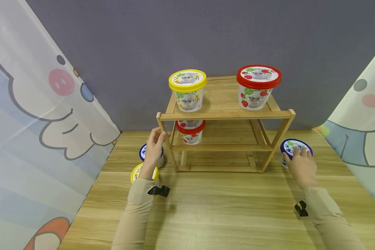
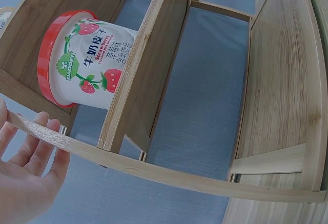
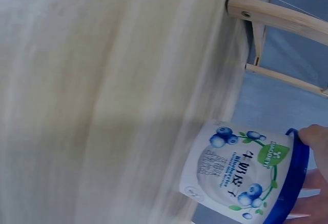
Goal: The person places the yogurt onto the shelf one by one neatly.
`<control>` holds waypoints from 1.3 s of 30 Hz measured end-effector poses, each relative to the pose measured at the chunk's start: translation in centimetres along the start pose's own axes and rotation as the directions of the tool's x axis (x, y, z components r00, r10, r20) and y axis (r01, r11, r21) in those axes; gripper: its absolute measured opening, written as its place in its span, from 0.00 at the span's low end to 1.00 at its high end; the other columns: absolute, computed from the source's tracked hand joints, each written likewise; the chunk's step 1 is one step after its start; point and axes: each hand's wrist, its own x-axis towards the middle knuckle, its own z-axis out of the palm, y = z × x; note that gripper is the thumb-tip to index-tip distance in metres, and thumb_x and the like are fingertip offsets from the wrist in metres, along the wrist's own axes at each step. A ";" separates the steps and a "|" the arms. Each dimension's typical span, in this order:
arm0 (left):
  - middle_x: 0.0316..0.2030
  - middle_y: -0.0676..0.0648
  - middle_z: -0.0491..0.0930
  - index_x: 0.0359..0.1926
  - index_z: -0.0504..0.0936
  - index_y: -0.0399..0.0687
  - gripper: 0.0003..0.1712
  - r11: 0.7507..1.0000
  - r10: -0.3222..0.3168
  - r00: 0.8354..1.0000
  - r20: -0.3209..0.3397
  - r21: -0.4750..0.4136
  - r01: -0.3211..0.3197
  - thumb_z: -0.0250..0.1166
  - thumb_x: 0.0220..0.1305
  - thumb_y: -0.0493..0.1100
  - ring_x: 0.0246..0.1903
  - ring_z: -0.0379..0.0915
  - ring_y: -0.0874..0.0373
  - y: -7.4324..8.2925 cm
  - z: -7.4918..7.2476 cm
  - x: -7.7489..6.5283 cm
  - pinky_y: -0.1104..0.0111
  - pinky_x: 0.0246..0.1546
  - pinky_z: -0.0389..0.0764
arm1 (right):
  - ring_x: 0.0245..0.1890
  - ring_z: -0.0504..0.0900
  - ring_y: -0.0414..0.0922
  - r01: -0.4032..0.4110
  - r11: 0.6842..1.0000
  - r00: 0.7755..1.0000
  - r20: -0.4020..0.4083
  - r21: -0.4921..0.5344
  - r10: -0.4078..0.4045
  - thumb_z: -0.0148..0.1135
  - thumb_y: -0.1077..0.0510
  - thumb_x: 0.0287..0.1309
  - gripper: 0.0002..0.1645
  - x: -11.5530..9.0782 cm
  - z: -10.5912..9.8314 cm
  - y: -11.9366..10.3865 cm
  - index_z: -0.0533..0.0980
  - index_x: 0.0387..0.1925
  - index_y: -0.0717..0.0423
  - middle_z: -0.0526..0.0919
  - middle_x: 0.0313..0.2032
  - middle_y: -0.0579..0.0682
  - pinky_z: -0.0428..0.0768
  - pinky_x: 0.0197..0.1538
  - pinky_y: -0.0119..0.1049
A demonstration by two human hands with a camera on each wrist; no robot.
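A two-tier-and-base wooden rack [image 1: 225, 147] stands on the table. My left hand [image 1: 154, 146] is at its front left post, thumb and fingers on either side of the wood; in the left wrist view the fingers [image 2: 38, 152] pass behind the post [image 2: 154, 171]. On the right, my right hand [image 1: 302, 168] grips a blue-lidded blueberry tub [image 1: 295, 146] from above, fingers spread across the lid. The right wrist view shows the thumb on the rim of this tub [image 3: 236, 175]. Inside the rack, a red-lidded strawberry tub [image 2: 95, 60] sits on the middle shelf.
On the top shelf are a yellow-lidded tub [image 1: 188, 90] and a red-lidded strawberry tub [image 1: 257, 86]. Beside the left forearm stand another blue-lidded tub [image 1: 142, 152] and a yellow-lidded tub [image 1: 135, 172], partly hidden by it. Printed curtains [image 1: 34, 121] hang at both sides.
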 end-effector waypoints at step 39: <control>0.29 0.63 0.76 0.49 0.66 0.30 0.13 1.000 -0.002 1.000 -0.009 -0.017 0.002 0.45 0.65 0.31 0.42 0.68 0.42 -0.1 0.0 0.2 0.60 0.46 0.65 | 0.54 0.41 0.79 -0.081 0.921 0.987 0.157 0.381 0.022 0.59 0.45 0.50 0.53 1.8 0.0 3.6 0.47 0.58 0.81 0.39 0.56 0.85 0.51 0.46 0.70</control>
